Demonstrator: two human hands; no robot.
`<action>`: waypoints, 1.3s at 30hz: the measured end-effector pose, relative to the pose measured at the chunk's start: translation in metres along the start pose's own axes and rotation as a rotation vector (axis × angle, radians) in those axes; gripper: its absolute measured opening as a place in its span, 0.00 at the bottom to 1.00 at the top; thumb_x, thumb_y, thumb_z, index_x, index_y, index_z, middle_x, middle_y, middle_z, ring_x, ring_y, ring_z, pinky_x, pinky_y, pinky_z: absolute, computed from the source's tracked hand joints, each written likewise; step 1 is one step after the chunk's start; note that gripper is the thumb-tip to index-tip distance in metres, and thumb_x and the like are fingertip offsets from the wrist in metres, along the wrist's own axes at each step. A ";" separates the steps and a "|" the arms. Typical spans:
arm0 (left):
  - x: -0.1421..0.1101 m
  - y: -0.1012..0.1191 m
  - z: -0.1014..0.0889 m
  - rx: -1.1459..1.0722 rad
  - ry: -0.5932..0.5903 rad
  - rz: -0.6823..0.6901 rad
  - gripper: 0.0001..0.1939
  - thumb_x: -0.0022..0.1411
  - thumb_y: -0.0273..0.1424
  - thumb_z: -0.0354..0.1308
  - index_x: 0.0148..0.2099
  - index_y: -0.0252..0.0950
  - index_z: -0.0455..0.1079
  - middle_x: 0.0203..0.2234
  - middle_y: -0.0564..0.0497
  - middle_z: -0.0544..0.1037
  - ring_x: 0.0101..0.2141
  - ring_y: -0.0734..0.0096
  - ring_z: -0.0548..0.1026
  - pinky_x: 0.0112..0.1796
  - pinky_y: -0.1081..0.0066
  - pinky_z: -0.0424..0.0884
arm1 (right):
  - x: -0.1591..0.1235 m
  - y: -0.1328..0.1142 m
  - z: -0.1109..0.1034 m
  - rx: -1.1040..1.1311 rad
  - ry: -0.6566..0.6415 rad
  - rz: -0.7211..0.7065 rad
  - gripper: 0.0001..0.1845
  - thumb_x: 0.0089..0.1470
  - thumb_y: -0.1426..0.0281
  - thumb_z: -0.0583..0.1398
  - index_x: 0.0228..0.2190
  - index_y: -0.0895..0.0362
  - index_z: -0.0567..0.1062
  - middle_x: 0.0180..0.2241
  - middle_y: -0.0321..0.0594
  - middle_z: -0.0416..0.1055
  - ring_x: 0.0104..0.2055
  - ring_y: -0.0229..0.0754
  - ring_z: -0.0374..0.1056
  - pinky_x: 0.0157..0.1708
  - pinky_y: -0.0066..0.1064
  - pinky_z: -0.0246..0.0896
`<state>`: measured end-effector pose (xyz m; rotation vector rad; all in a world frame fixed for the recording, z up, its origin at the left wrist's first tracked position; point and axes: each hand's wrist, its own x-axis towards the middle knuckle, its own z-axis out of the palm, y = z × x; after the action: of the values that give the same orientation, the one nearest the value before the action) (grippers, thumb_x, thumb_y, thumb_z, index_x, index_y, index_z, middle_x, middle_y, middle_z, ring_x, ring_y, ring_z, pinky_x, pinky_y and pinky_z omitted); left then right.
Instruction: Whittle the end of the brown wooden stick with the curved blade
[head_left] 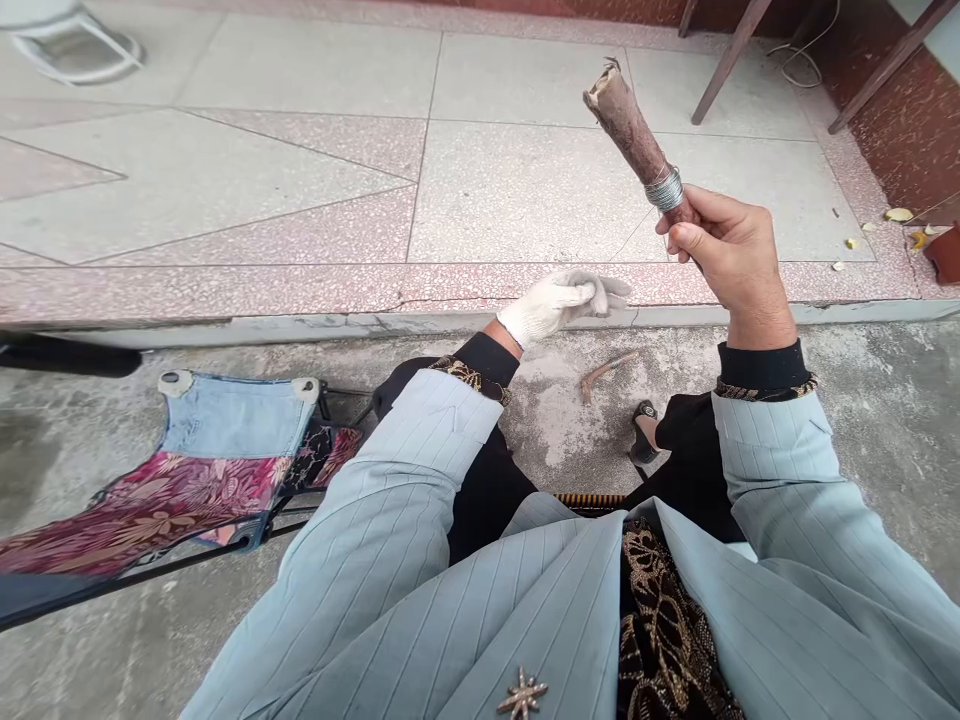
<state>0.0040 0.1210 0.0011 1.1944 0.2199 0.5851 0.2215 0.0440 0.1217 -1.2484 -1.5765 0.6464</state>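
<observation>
My bare right hand point(731, 250) is closed around the lower end of a short reddish-brown wooden stick point(628, 125), held tilted up and to the left. Its far end is broken and ragged. Several turns of silvery wire point(664, 188) are wound round the stick just above my fingers. A thin strand of it slants down toward my left hand point(566, 302), which wears a white knit glove. The gloved thumb presses against the fingers, seemingly pinching the strand; the exact grip is hard to see.
A raised terrazzo step point(315, 295) runs across in front of me. On the concrete below lies a bent brown stick point(607, 372). At left stands a folding chair point(232, 420) with patched fabric. Wooden legs point(727, 62) stand at the back right, near scattered peel-like scraps point(898, 214).
</observation>
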 end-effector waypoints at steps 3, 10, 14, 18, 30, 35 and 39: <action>-0.001 -0.003 0.005 -0.067 -0.027 -0.072 0.25 0.60 0.51 0.69 0.44 0.33 0.77 0.47 0.36 0.83 0.42 0.56 0.84 0.50 0.53 0.77 | 0.003 0.003 -0.004 0.029 0.034 -0.054 0.07 0.59 0.61 0.67 0.33 0.52 0.80 0.31 0.39 0.74 0.29 0.40 0.64 0.28 0.35 0.60; -0.001 -0.011 0.007 -0.127 0.031 -0.161 0.22 0.65 0.41 0.65 0.55 0.31 0.74 0.47 0.36 0.83 0.38 0.58 0.85 0.46 0.55 0.79 | 0.004 0.003 -0.017 0.029 0.063 -0.065 0.09 0.58 0.58 0.67 0.31 0.48 0.80 0.30 0.40 0.73 0.29 0.43 0.63 0.29 0.41 0.59; 0.000 -0.015 0.004 -0.051 -0.011 -0.225 0.17 0.61 0.38 0.68 0.44 0.28 0.77 0.40 0.36 0.84 0.40 0.59 0.84 0.46 0.59 0.78 | 0.004 0.003 -0.018 -0.061 0.059 -0.005 0.13 0.59 0.51 0.65 0.36 0.46 0.82 0.33 0.42 0.75 0.35 0.48 0.68 0.32 0.43 0.64; 0.001 -0.011 0.009 0.140 -0.018 -0.238 0.16 0.62 0.39 0.66 0.43 0.30 0.78 0.35 0.43 0.82 0.35 0.69 0.80 0.42 0.67 0.75 | 0.005 0.008 -0.018 -0.122 0.066 0.033 0.15 0.61 0.50 0.63 0.40 0.45 0.82 0.35 0.44 0.76 0.38 0.51 0.70 0.33 0.44 0.66; -0.009 -0.001 0.025 0.853 0.061 -0.066 0.18 0.69 0.39 0.52 0.40 0.33 0.78 0.29 0.52 0.79 0.31 0.72 0.74 0.38 0.71 0.68 | 0.011 0.042 -0.029 -0.112 0.160 0.093 0.13 0.60 0.55 0.63 0.30 0.50 0.77 0.29 0.41 0.74 0.30 0.43 0.65 0.28 0.39 0.60; -0.016 -0.001 0.031 0.965 0.260 0.111 0.16 0.68 0.37 0.51 0.38 0.35 0.76 0.33 0.48 0.81 0.36 0.66 0.77 0.42 0.67 0.71 | 0.013 0.071 -0.034 -0.154 0.181 0.220 0.09 0.55 0.62 0.63 0.30 0.54 0.78 0.28 0.41 0.70 0.27 0.41 0.62 0.26 0.36 0.57; -0.017 0.000 0.026 1.209 0.328 0.236 0.14 0.68 0.37 0.52 0.32 0.38 0.73 0.30 0.46 0.77 0.36 0.61 0.74 0.44 0.62 0.70 | 0.012 0.086 -0.025 -0.592 -0.014 0.344 0.10 0.53 0.64 0.65 0.33 0.57 0.83 0.25 0.41 0.70 0.30 0.45 0.65 0.32 0.39 0.59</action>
<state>0.0015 0.0914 0.0085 2.3046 0.7903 0.8922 0.2796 0.0788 0.0626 -1.9865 -1.6365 0.4022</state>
